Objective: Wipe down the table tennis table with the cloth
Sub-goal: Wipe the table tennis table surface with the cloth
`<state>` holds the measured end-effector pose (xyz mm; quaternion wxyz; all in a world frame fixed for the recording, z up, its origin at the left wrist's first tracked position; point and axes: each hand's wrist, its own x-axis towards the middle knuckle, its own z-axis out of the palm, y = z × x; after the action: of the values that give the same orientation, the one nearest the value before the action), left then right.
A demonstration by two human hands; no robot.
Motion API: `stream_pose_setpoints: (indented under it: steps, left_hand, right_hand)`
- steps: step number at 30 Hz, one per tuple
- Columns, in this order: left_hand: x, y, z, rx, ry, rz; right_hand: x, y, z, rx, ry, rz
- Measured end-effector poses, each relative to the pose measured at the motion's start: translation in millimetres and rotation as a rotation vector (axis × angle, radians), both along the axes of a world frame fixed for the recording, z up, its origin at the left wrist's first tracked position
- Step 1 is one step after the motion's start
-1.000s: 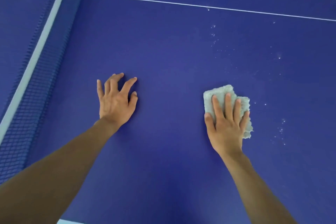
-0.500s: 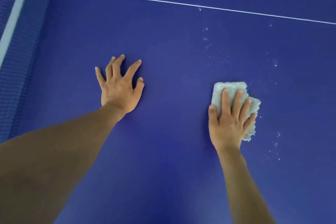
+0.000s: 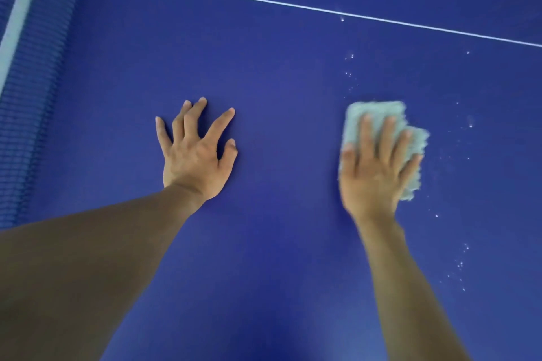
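Note:
The blue table tennis table (image 3: 287,73) fills the view. My right hand (image 3: 374,173) lies flat with straight fingers on a folded pale grey cloth (image 3: 378,113), pressing it onto the table right of centre. The cloth shows beyond my fingertips and along the hand's right side. My left hand (image 3: 195,155) rests on the bare table to the left, fingers spread, holding nothing. Small white specks and droplets (image 3: 350,66) dot the surface above and to the right of the cloth.
The net (image 3: 32,91) with its white top band (image 3: 20,12) runs along the left edge. A thin white line (image 3: 293,4) crosses the table far from me, slanting down to the right.
My right hand has pushed the cloth away from me and a little to the right. The left hand stayed planted on the table. The view shifted, so the net sits further left.

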<state>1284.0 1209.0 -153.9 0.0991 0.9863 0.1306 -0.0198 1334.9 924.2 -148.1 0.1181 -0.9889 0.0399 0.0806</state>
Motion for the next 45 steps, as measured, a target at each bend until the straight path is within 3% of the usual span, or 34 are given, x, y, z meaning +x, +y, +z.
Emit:
stream_pose_setpoints:
  steps: [3,5,10,11,13,17,19,21,24,27,30,32,35,38,40,43,45]
  left_hand:
    - [-1,2,-2,0.003,-0.017,-0.002]
    - [-1,2,-3,0.005,-0.027,-0.003]
    - [0,0,-1,-0.001,-0.036,-0.005]
    - [0,1,-1,0.0,-0.04,-0.007]
    - [0,2,-2,0.006,-0.042,-0.015]
    - [1,2,-2,0.007,-0.046,-0.023]
    - [1,3,-2,0.003,-0.051,-0.022]
    - [1,3,-2,0.003,-0.058,-0.021]
    - [1,3,0,-0.004,-0.059,-0.022]
    - [1,3,0,-0.002,-0.062,-0.023]
    - [0,4,-2,-0.006,-0.074,-0.029]
    - [0,4,-3,-0.011,-0.081,-0.031]
    - [1,4,-1,-0.008,-0.074,-0.035]
    - [0,3,-1,-0.015,-0.06,-0.026]
    - [0,3,-1,-0.016,-0.044,-0.021]
    - [0,4,-1,-0.021,-0.002,0.001]
    - [0,4,0,-0.013,0.017,0.0]
  right_hand:
    - [78,-7,2,0.037,0.06,-0.226]
    - [114,20,2,0.028,0.053,-0.213]
    - [55,98,-2,-0.035,-0.001,0.476]
    - [39,94,-2,-0.045,-0.007,0.532]
    - [34,70,-2,-0.041,-0.02,0.461]
    - [109,27,4,-0.038,0.012,0.088]
    - [160,30,7,0.012,0.03,-0.118]
    - [196,53,7,0.032,0.056,-0.177]
    - [192,105,3,0.013,0.059,0.125]
    - [122,127,0,-0.013,-0.002,0.519]
    - [66,92,-3,-0.032,-0.012,0.645]
    - [71,48,-3,-0.041,0.008,0.512]
    - [106,-6,4,-0.047,0.064,0.128]
    - [124,8,5,-0.07,0.057,-0.088]
    - [112,51,3,-0.082,0.033,0.049]
    - [58,110,-1,-0.055,0.012,0.5]
    - [10,116,-2,-0.006,-0.002,0.648]
